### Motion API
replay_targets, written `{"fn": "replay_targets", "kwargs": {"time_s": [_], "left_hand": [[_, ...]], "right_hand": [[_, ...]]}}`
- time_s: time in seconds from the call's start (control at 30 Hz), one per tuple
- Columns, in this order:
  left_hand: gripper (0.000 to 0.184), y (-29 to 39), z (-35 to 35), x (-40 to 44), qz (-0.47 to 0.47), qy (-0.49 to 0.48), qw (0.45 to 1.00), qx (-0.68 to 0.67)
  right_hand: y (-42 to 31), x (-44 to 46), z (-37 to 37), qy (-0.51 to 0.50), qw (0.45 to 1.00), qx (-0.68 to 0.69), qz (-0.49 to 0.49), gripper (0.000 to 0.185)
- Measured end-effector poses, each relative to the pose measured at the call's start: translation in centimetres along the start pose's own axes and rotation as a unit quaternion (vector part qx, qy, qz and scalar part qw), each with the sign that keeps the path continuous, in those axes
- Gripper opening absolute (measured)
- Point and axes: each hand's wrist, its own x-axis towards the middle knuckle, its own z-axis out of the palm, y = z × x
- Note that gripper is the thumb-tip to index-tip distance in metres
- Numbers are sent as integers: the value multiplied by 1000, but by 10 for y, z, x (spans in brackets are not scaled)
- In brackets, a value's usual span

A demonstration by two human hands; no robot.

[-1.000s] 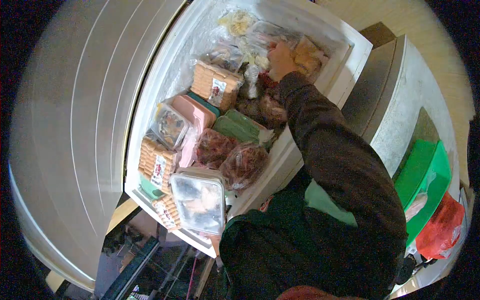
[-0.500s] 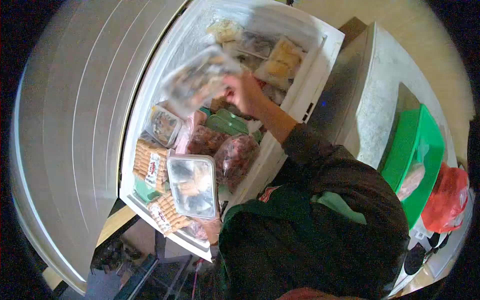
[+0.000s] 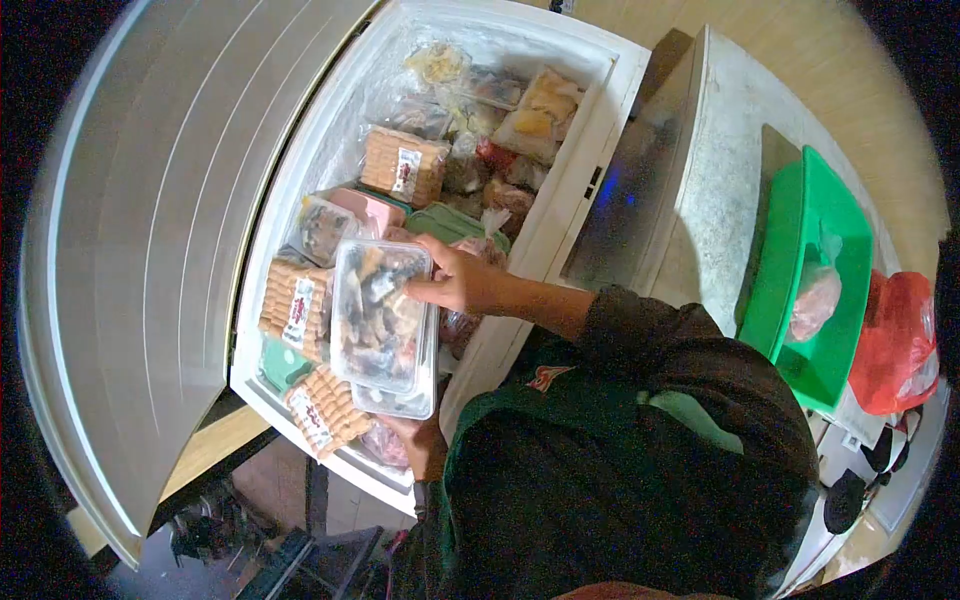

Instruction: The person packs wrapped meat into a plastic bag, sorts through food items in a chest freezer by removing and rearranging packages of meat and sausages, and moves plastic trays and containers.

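My right hand (image 3: 460,280) grips the edge of a clear plastic food container (image 3: 378,335) with dark and pale chunks inside, thumb on its lid. This container sits over a second plastic container (image 3: 405,403), whose lower end shows beneath it. My left hand (image 3: 420,445) is closed at the near end of that lower container, its fingers mostly hidden under it. Around them in the open chest freezer lie several packs of sausages, including one pack (image 3: 295,308) beside the containers and another pack (image 3: 325,410) near my left hand. A round clear tub (image 3: 325,228) stands close by.
The freezer lid (image 3: 190,200) stands raised on the left. A yellowish bagged pack (image 3: 540,115) and a green container (image 3: 445,222) lie deeper inside. On the right, a white surface (image 3: 725,190) holds a green basin (image 3: 800,350) with bagged meat, near a red plastic bag (image 3: 895,345).
My right hand has brought its container over from the upper part of the freezer onto the one in my left hand. A sausage pack now shows where it was.
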Motion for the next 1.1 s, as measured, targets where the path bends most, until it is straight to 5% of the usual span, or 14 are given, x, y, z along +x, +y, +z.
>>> {"fn": "replay_targets", "kwargs": {"time_s": [0.1,0.2,0.43,0.53,0.57,0.7,0.83,0.93,1.1], "left_hand": [[58,-3,-3,-2,-15,-24,1000,4],[58,-6,2,1,-42,-67,997,11],[57,-38,52,-7,-160,-226,960,38],[57,-74,79,-22,-220,-298,929,26],[57,-87,92,-29,-241,-320,916,19],[53,-111,180,-95,-311,-384,869,-26],[48,-170,220,-116,-322,-411,853,-9],[50,-199,247,-137,-365,-427,827,24],[54,-248,257,-138,-352,-476,802,74]], "right_hand": [[4,-16,2,2,1000,-15,5,57],[-1,-44,-6,14,986,-168,-15,61],[-15,-129,-35,246,954,-170,-19,52],[-30,-165,-68,328,915,-231,-32,49],[-19,-173,-83,373,873,-293,-109,46],[-80,-222,-150,288,889,-357,-13,42],[-96,-250,-227,219,824,-522,-18,39],[-102,-260,-273,217,853,-448,155,38],[-100,-271,-310,116,762,-633,81,37]]}}
